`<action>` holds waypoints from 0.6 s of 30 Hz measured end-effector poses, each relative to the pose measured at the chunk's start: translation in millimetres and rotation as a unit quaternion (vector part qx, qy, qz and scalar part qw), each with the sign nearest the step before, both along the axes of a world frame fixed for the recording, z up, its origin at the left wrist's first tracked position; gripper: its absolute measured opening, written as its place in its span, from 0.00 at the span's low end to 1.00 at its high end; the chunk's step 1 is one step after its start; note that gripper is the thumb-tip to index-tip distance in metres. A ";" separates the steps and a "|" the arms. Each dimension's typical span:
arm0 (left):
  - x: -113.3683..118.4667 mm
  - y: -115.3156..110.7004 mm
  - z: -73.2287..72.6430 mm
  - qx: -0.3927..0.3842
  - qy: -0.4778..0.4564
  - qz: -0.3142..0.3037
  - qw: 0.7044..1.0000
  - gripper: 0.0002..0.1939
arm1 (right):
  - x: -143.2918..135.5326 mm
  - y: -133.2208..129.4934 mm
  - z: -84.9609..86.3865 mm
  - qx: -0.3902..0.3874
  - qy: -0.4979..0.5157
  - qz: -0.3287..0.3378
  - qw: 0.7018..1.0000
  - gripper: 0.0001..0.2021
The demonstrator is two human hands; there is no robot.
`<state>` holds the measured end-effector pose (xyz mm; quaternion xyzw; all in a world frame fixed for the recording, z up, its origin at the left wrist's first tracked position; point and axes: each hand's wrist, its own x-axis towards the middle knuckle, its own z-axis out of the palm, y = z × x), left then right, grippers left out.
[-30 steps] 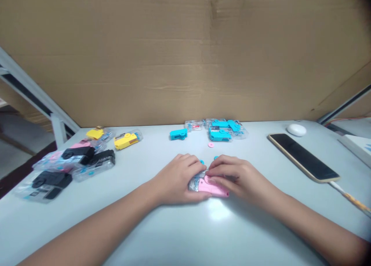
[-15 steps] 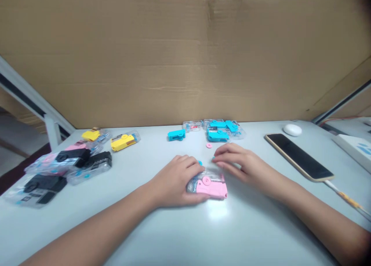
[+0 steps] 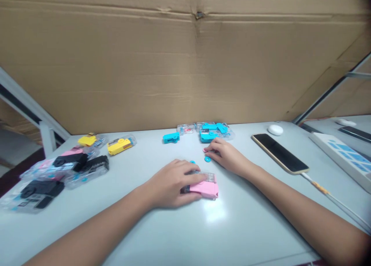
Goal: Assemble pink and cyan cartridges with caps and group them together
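My left hand (image 3: 174, 183) is closed around a pink and clear plastic case (image 3: 207, 189) lying on the table. Its fingers cover the left part and much of the top. Farther back, my right hand (image 3: 223, 155) has thumb and fingertips closed at a small pink disc (image 3: 204, 150), which they partly hide. A blue ring (image 3: 207, 159) lies just under the right fingertips. Another blue ring (image 3: 193, 162) shows partly behind the left hand's fingers.
Blue plastic pieces (image 3: 209, 136) and clear cases (image 3: 186, 128) stand by the cardboard wall (image 3: 130, 65). Yellow (image 3: 119, 146) and black (image 3: 43, 189) bagged pieces lie left. At right are a phone (image 3: 279, 154) with a cable, a white round case (image 3: 275, 130) and a white box (image 3: 342, 158).
My right hand has moved back from beside the pink case to the pink disc. The blue piece at its fingertips now lies on the table as a ring. My left fingers cover more of the case.
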<state>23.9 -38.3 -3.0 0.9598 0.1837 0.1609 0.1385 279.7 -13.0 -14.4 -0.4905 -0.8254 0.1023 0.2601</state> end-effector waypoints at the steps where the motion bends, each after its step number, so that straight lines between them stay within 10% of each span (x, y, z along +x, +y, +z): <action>1: -0.1 -0.1 -0.3 -0.002 -0.002 0.002 1.000 0.23 | 0.6 -0.4 1.2 0.000 0.000 -0.004 1.000 0.08; 14: 3.7 -1.1 -1.3 0.067 0.002 0.038 0.997 0.20 | -3.1 -9.4 8.3 0.116 -0.062 -0.041 0.990 0.08; 18: 4.7 -2.3 2.7 -0.055 -0.042 0.128 0.989 0.12 | -6.8 -21.5 16.3 0.257 -0.002 -0.022 0.966 0.08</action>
